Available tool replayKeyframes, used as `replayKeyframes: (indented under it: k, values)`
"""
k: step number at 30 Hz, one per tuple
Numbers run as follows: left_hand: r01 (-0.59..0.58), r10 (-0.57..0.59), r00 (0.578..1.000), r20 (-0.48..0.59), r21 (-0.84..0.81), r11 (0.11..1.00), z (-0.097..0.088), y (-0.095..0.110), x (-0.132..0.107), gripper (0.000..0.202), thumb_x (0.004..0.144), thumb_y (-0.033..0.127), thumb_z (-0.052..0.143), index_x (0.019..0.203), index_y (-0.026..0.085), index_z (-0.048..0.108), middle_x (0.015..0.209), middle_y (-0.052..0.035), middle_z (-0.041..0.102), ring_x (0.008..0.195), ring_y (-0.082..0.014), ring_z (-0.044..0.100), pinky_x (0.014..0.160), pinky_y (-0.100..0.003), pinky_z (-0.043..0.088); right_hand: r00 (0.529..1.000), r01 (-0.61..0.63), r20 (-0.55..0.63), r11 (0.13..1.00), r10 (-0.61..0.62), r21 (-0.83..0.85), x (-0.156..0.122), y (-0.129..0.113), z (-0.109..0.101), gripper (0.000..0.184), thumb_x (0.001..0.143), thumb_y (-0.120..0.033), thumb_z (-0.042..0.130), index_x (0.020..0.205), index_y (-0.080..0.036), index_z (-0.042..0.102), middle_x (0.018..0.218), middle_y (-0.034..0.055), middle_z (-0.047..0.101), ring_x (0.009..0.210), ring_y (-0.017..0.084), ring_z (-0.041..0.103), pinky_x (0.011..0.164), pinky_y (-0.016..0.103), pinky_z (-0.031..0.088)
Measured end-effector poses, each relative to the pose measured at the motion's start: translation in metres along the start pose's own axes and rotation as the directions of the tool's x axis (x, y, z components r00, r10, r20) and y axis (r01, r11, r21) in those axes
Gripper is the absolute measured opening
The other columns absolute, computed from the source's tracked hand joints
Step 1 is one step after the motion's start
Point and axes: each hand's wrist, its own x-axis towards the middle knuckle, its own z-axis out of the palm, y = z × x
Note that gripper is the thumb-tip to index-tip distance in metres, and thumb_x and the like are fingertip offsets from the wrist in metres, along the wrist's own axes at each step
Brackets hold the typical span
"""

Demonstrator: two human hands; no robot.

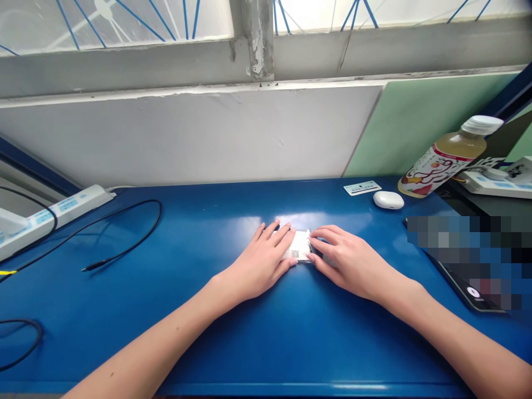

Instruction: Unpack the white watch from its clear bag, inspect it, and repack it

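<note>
A small flat white packet (300, 247) in a clear plastic sleeve lies on the blue table (257, 338), with a square printed code near its lower edge. My left hand (266, 257) rests palm down over the packet's left part, its fingers stretched out and open. At the packet's right edge, my right hand (343, 255) is curled, fingertips above and thumb below, gripping the sleeve's edge. My fingers cover both ends of the packet.
At the right stand a slanting drink bottle (451, 155), a white earbud case (388, 200), a card (362, 188) and a dark, partly blurred device (453, 285). A black cable (124, 252) and a white power strip (75, 206) lie left. A wall panel (216, 138) borders the back.
</note>
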Motion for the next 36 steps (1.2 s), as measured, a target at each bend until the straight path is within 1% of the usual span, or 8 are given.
replayKeyframes:
  k: [3,7,12,16,20,25,29,36]
  values:
    - [-0.008,0.008,1.000,-0.013,-0.011,1.000,0.000,0.000,0.000,0.053,0.104,0.043,0.039,0.151,0.018,0.034,0.157,-0.0142,0.037,0.148,-0.0348,0.025,0.116,-0.057,0.026,0.997,0.074,-0.028,0.995,-0.076,-0.059,0.001,-0.001,0.002,0.027,0.097,-0.022,0.048,0.105,-0.011,0.072,0.108,0.0184,0.073,0.107,0.033,0.066,0.092,0.049,0.057]
    - [-0.012,0.011,1.000,-0.009,-0.012,1.000,0.000,0.000,0.000,0.053,0.104,0.042,0.039,0.152,0.019,0.034,0.157,-0.0145,0.037,0.148,-0.0345,0.025,0.116,-0.057,0.026,0.992,0.102,-0.067,0.991,-0.108,-0.092,0.001,-0.003,0.004,0.029,0.096,-0.019,0.048,0.108,-0.008,0.072,0.114,0.0197,0.072,0.114,0.033,0.065,0.097,0.049,0.056]
    - [-0.017,0.017,1.000,-0.007,-0.004,1.000,0.000,0.000,0.000,0.053,0.104,0.041,0.039,0.151,0.016,0.034,0.156,-0.0152,0.039,0.147,-0.0364,0.027,0.115,-0.059,0.027,0.989,0.125,-0.055,0.977,-0.136,-0.174,0.001,-0.008,0.004,0.030,0.094,-0.020,0.048,0.098,-0.006,0.075,0.137,0.0259,0.058,0.138,0.033,0.045,0.110,0.048,0.046]
    - [-0.013,0.013,1.000,0.012,0.011,1.000,0.000,0.000,0.001,0.053,0.104,0.039,0.039,0.151,0.014,0.033,0.156,-0.0151,0.038,0.147,-0.0373,0.027,0.115,-0.058,0.026,0.992,0.122,-0.015,0.971,-0.128,-0.205,0.001,-0.010,0.005,0.033,0.096,-0.022,0.047,0.099,-0.003,0.074,0.145,0.0274,0.050,0.143,0.033,0.038,0.114,0.046,0.041]
    - [-0.010,0.010,1.000,0.019,-0.002,1.000,0.000,0.001,0.001,0.053,0.105,0.038,0.038,0.152,0.016,0.030,0.157,-0.0148,0.037,0.147,-0.0371,0.025,0.116,-0.058,0.025,0.990,0.136,-0.001,0.965,-0.139,-0.226,0.000,-0.011,0.007,0.038,0.097,-0.027,0.047,0.105,0.000,0.073,0.148,0.0276,0.047,0.141,0.034,0.041,0.113,0.046,0.043]
    - [-0.021,0.021,1.000,0.014,-0.003,1.000,0.001,0.002,0.001,0.052,0.105,0.034,0.039,0.152,0.016,0.029,0.157,-0.0146,0.036,0.148,-0.0369,0.022,0.116,-0.059,0.024,0.975,0.215,-0.011,0.949,-0.223,-0.230,0.002,-0.010,0.009,0.040,0.099,-0.027,0.045,0.112,0.000,0.071,0.143,0.0242,0.053,0.135,0.032,0.049,0.111,0.044,0.046]
    - [-0.015,0.016,0.999,0.031,-0.026,1.000,0.001,0.003,0.001,0.048,0.104,0.031,0.038,0.150,0.016,0.032,0.157,-0.0150,0.037,0.149,-0.0357,0.019,0.117,-0.060,0.022,0.971,0.224,-0.039,0.955,-0.236,-0.195,0.008,-0.010,0.009,0.037,0.097,-0.025,0.047,0.112,-0.002,0.072,0.140,0.0220,0.057,0.130,0.031,0.054,0.109,0.043,0.047]
    - [-0.022,0.023,0.998,0.058,-0.014,1.000,0.001,0.003,0.002,0.047,0.105,0.032,0.036,0.149,0.015,0.032,0.157,-0.0147,0.036,0.150,-0.0334,0.019,0.117,-0.060,0.021,0.962,0.256,-0.065,0.959,-0.265,-0.121,0.014,-0.007,0.010,0.028,0.089,-0.021,0.054,0.092,-0.006,0.078,0.140,0.0202,0.058,0.128,0.033,0.054,0.108,0.044,0.047]
